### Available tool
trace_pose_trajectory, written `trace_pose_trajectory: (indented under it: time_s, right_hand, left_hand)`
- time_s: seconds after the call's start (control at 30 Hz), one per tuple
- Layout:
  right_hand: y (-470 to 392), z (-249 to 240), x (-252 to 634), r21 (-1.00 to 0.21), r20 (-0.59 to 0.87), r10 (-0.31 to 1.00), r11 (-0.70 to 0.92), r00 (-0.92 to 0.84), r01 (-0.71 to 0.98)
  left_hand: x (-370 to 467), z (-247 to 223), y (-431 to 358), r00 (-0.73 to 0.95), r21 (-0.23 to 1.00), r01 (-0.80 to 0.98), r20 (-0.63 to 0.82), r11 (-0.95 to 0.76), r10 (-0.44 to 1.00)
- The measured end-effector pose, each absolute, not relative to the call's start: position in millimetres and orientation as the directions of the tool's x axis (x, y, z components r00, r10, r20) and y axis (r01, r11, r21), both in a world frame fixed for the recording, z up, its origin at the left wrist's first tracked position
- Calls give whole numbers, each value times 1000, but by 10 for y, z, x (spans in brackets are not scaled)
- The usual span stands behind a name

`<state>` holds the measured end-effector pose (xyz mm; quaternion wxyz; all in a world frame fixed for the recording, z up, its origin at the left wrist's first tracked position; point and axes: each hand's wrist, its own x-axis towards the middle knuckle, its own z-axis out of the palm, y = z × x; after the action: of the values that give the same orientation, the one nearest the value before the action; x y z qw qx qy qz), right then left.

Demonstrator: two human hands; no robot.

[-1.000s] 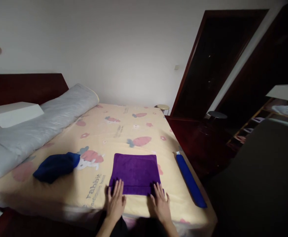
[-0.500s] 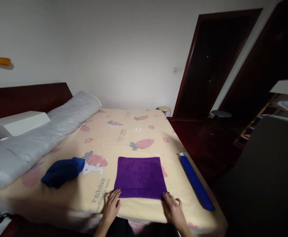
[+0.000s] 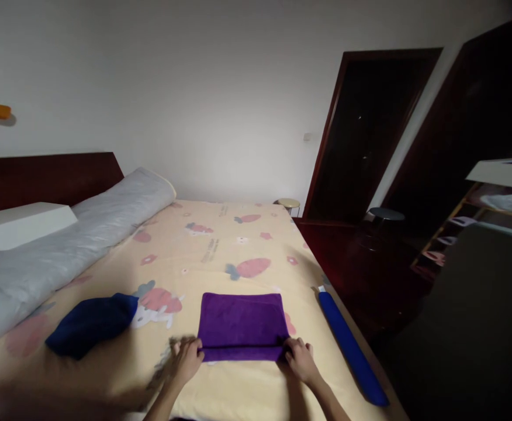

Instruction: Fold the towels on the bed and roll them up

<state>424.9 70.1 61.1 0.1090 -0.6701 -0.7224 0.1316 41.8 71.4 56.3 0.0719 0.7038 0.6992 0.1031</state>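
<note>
A purple cloth [image 3: 242, 318] lies flat on the bed, with a narrow strip along its near edge folded over. My left hand [image 3: 190, 358] is closed on the near left corner of the cloth. At the near right corner, my right hand [image 3: 298, 358] pinches the cloth. To the left lies a crumpled dark blue cloth [image 3: 92, 324]. A long, narrow blue item [image 3: 352, 351] with a small white tag rests along the right side of the bed.
The bed [image 3: 221, 248] has a patterned cream sheet. A grey rolled quilt [image 3: 107, 216] and a white box [image 3: 28, 225] lie at the left by the dark headboard [image 3: 45, 178]. Stools [image 3: 289, 203] and a shelf [image 3: 499, 172] stand beyond the bed.
The near edge of the purple cloth is now folded over in a strip. Both hands have closed on its near corners. The view has shifted slightly.
</note>
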Motion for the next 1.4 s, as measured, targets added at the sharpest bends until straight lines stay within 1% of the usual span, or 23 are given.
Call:
trace_pose_trajectory:
  time_s: [0.1, 0.13, 0.17, 0.23, 0.3, 0.33, 0.4, 0.5, 0.57, 0.6, 0.7, 0.77, 0.87, 1.0, 1.13, 1.3, 1.4]
  right_hand:
    - [742, 576, 4080, -306, 29, 1000, 2, 7, 952]
    - [719, 563, 3950, -308, 59, 998, -2, 21, 951]
    - [683, 546, 3783, -321, 94, 996, 25, 5, 947]
    - [590, 486, 3381, -367, 160, 981, 164, -112, 916]
    - [502, 381, 3016, -397, 173, 950, 308, -260, 864]
    - [468, 314, 2902, -399, 156, 938, 345, -308, 850]
    - [425, 167, 2881, -373, 134, 935, 356, -329, 857]
    - [406, -15, 3340, -305, 195, 955, 277, -225, 911]
    - [403, -65, 3781, -278, 232, 960, 218, -155, 935]
    - [403, -58, 3978, -269, 234, 960, 219, -156, 938]
    - [434, 100, 4306, -238, 168, 948, 305, -270, 922]
    - [503, 286, 4307, -218, 90, 953, 303, -290, 928]
    - [653, 552, 4170, -205, 12, 968, 246, -249, 947]
    - [709, 733, 4075, -208, 8, 972, 231, -235, 950]
    - [503, 784, 4087, -206, 31, 972, 234, -233, 950]
    - [248, 836, 4101, -201, 38, 975, 222, -219, 954]
    - [200, 822, 4105, -208, 4, 979, 199, -203, 958]
  left_hand:
    - [584, 501, 806, -59, 203, 978, 80, 42, 995]
    - [683, 445, 792, -51, 189, 981, 111, 30, 992]
    - [802, 375, 757, -12, 177, 984, 151, -16, 988]
    - [1069, 218, 649, 130, 154, 974, 232, -168, 964]
    - [1280, 86, 529, 240, 133, 948, 290, -288, 927]
    - [1329, 42, 479, 263, 126, 942, 299, -311, 917]
    - [1272, 5, 410, 306, 104, 931, 302, -350, 903]
    - [871, 24, 370, 384, 68, 905, 293, -420, 876]
    - [567, 36, 370, 373, 58, 912, 295, -406, 880]
    - [453, 38, 377, 354, 59, 920, 298, -387, 886]
    - [344, 63, 424, 303, 83, 939, 267, -335, 915]
    - [423, 128, 482, 247, 118, 954, 211, -275, 946]
    - [563, 281, 600, 192, 156, 964, 149, -214, 970]
    - [571, 463, 661, 235, 178, 951, 123, -255, 964]
    - [485, 572, 487, 265, 200, 939, 101, -281, 959]
    - [428, 652, 268, 221, 261, 939, 42, -225, 974]
    - [431, 670, 262, 189, 297, 938, -16, -176, 982]
